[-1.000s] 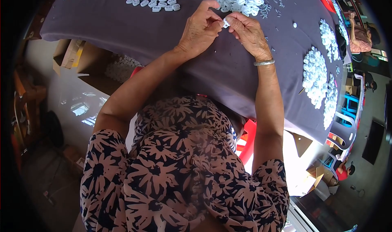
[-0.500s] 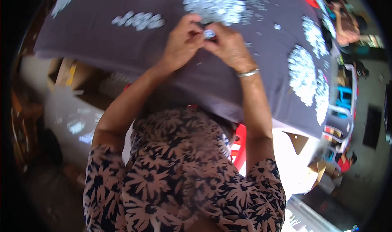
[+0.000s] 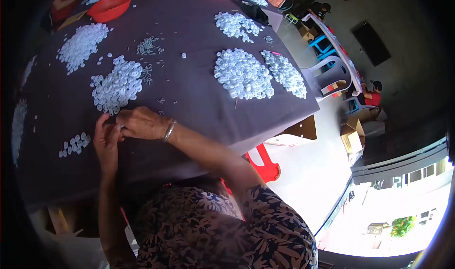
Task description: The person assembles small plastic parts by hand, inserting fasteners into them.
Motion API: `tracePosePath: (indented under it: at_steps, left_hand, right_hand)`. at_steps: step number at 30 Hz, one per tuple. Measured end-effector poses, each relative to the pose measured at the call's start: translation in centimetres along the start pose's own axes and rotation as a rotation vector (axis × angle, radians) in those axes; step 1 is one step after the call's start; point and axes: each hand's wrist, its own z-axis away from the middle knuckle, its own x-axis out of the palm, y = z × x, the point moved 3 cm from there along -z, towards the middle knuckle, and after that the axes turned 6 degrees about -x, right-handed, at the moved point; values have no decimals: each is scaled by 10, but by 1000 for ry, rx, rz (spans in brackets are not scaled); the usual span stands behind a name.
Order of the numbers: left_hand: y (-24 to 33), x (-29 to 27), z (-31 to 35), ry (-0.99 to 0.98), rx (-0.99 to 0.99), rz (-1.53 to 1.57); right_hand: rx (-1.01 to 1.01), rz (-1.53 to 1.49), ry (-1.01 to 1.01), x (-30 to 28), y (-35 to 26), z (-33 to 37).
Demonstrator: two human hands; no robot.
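My left hand (image 3: 107, 141) and my right hand (image 3: 143, 123) meet above the near left part of the dark-clothed table. A small white plastic piece (image 3: 122, 126), mostly hidden, shows between their fingertips. My right fingers pinch it. My left thumb and fingers are bent in close beside it; whether they hold something of their own is hidden. Just beyond my hands lies a heap of small white oval pieces (image 3: 117, 86) with holes. Left of my left hand is a small group of similar white pieces (image 3: 75, 145). Thin grey pins (image 3: 148, 46) lie scattered behind the heap.
More white heaps (image 3: 242, 75) cover the right and far left of the table. Red basins (image 3: 112, 7) stand at the far side. A red stool (image 3: 264, 165) is by the near edge, a grey chair (image 3: 334, 75) at the right. Other people sit farther off.
The view has swung to the right, so the table and hands now appear farther left. Both hands stay together at the white piece, fingers still closed in around it.
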Motion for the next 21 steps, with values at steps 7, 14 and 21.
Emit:
tracePosePath:
  at_steps: [7, 14, 21]
  left_hand:
    - [-1, -7, 2, 23, 34, -9]
    - [3, -3, 5, 74, 28, -4]
    - [-1, -3, 5, 57, 25, 19]
  right_hand:
    - [41, -24, 10, 3, -8, -4]
    - [51, -3, 19, 3, -7, -3]
    - [25, 11, -36, 6, -6, -3]
